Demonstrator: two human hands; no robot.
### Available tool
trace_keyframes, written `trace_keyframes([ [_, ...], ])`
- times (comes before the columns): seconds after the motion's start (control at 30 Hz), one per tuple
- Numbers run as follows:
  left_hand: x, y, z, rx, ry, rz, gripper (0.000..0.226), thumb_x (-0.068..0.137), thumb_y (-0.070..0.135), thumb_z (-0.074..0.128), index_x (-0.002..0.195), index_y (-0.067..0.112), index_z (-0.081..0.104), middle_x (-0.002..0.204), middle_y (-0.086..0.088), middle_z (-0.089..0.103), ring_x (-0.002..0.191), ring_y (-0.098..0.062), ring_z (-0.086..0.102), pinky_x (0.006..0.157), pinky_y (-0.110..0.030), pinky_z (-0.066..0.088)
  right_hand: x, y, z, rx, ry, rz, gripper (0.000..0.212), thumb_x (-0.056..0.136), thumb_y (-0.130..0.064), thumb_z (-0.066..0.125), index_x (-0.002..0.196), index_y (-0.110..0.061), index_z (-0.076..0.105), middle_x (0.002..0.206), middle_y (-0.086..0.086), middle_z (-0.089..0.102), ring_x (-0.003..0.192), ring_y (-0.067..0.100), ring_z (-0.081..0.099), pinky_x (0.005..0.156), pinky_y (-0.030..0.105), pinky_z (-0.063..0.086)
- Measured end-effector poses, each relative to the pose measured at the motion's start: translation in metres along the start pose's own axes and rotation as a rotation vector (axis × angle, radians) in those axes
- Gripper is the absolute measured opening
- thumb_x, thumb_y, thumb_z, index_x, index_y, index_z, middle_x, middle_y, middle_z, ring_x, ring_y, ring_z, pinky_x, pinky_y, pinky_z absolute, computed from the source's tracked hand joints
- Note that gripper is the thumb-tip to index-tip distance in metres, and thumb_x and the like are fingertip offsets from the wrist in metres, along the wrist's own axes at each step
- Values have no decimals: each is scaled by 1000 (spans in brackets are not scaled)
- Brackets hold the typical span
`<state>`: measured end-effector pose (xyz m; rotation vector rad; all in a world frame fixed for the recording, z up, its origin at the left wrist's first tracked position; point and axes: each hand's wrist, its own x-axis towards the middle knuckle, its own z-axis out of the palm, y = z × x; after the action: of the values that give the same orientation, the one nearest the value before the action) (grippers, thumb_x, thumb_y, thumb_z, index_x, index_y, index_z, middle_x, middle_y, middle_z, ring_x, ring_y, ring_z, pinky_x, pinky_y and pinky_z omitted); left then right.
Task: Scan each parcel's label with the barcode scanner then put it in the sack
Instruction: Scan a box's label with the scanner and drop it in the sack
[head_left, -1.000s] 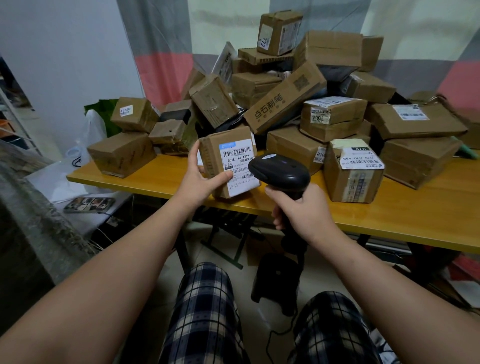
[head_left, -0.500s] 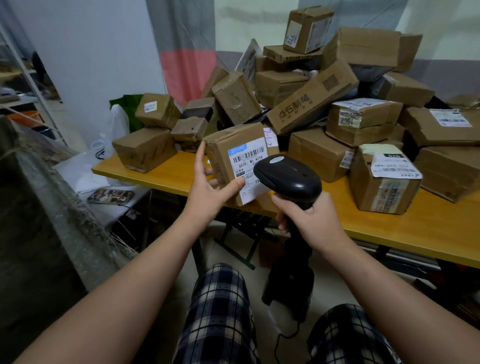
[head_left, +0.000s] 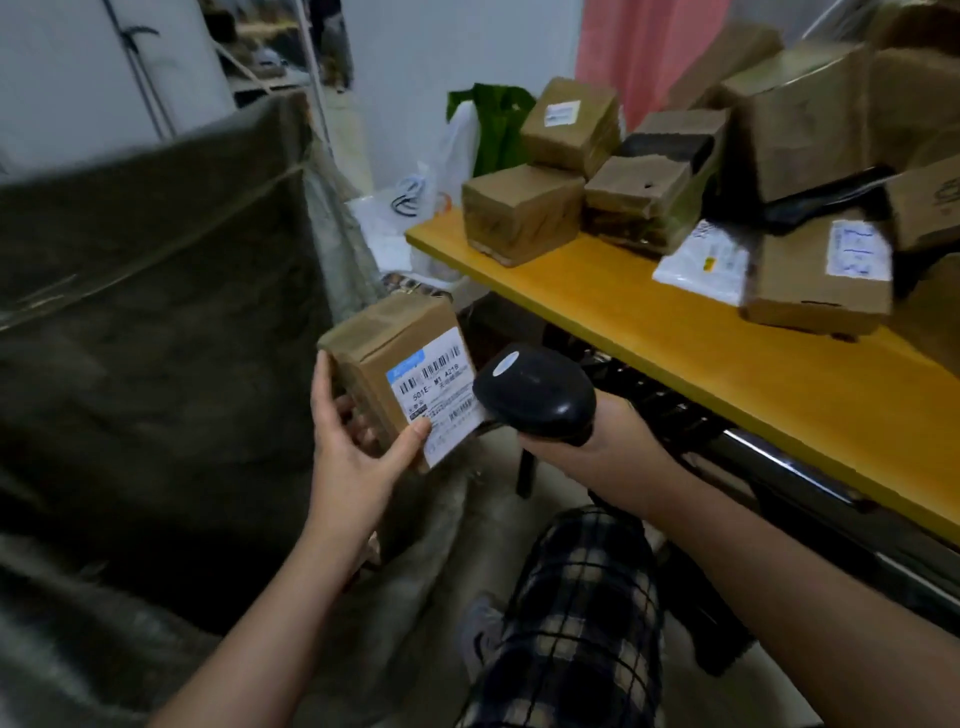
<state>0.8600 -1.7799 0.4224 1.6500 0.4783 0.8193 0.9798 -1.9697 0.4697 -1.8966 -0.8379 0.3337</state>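
Note:
My left hand (head_left: 349, 451) grips a small brown parcel (head_left: 390, 349) from below, thumb on its white barcode label (head_left: 441, 395), which faces me. The parcel is off the table, held beside the dark olive sack (head_left: 156, 291) that fills the left of the view. My right hand (head_left: 608, 447) holds the black barcode scanner (head_left: 535, 391) by its handle, its head just right of the label and overlapping the label's edge. The sack's inside is dark and I cannot see what lies in it.
A yellow table (head_left: 727, 353) runs along the right, piled with several brown parcels (head_left: 522, 210) and a white mailer (head_left: 701, 262). White and green plastic bags (head_left: 467, 145) stand behind its far end. My plaid-trousered legs (head_left: 576, 613) are below.
My view and both hands have swung left, away from the pile. The parcel has come off the table edge and now hangs lower, beside the sack. The scanner stays next to its label.

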Motion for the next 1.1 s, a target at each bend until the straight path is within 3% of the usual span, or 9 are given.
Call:
trace_keyframes([
  [0.1, 4, -18, -32, 58, 124, -26, 109, 71, 19, 80, 148, 41, 7, 139, -7, 42, 117, -13, 58, 99, -29, 49, 31, 3, 37, -96, -65, 20, 33, 75, -33, 81, 101, -35, 62, 98, -9, 71, 95, 9, 66, 84, 36, 54],
  [0.23, 8, -37, -73, 162, 302, -54, 112, 64, 42, 83, 145, 56, 6, 148, -11, 33, 130, -17, 48, 110, -44, 39, 63, 9, 75, -254, -112, -59, 31, 77, -40, 78, 86, -34, 49, 98, -4, 57, 89, 13, 58, 74, 33, 48],
  [0.4, 15, -72, -92, 245, 402, -213, 115, 62, 47, 82, 146, 53, 4, 141, -4, 33, 130, -23, 45, 111, -46, 36, 84, 31, 111, -32, -101, -3, 50, 75, -14, 83, 100, -38, 47, 118, 5, 54, 107, 9, 55, 90, 20, 44],
  [0.53, 43, -95, -68, 74, 217, -394, 110, 70, 30, 85, 152, 39, 13, 139, 0, 41, 125, -12, 48, 111, -37, 38, 92, 59, 136, 182, -72, 170, 52, 72, -9, 84, 117, -14, 59, 111, 0, 65, 98, -1, 61, 83, 14, 45],
  [0.67, 72, -97, -50, -95, 1, -437, 93, 83, 6, 72, 153, 29, 17, 132, -9, 55, 103, -5, 61, 89, -18, 52, 89, 70, 146, 289, 7, 286, 48, 72, 7, 78, 99, -27, 59, 96, -16, 62, 80, -14, 61, 72, 4, 46],
  [0.83, 86, -104, -61, -38, -116, -477, 83, 84, 17, 72, 149, 36, 24, 116, 1, 64, 92, 7, 63, 71, -7, 49, 94, 69, 147, 191, 62, 282, 43, 77, 10, 72, 110, -13, 59, 111, 10, 64, 104, 22, 60, 88, 27, 46],
  [0.9, 83, -112, -71, 52, -99, -477, 88, 79, 29, 77, 149, 37, 25, 127, 3, 58, 106, 3, 58, 85, -13, 50, 97, 66, 139, 82, 40, 228, 39, 80, 14, 64, 117, 2, 57, 112, 17, 62, 107, 29, 58, 84, 24, 42],
  [0.97, 78, -122, -79, 238, -83, -485, 100, 68, 49, 80, 149, 42, 22, 136, -1, 49, 119, -11, 52, 104, -34, 44, 94, 63, 127, 37, 22, 211, 40, 81, 14, 62, 119, 4, 54, 101, 9, 61, 97, 12, 62, 76, 17, 42],
  [1.1, 69, -140, -84, 674, -158, -634, 97, 78, 53, 70, 151, 42, 7, 134, -14, 35, 116, -33, 49, 104, -45, 41, 87, 60, 106, 15, 47, 206, 47, 78, 6, 66, 122, -4, 55, 101, -1, 57, 95, 13, 55, 78, 24, 41],
])
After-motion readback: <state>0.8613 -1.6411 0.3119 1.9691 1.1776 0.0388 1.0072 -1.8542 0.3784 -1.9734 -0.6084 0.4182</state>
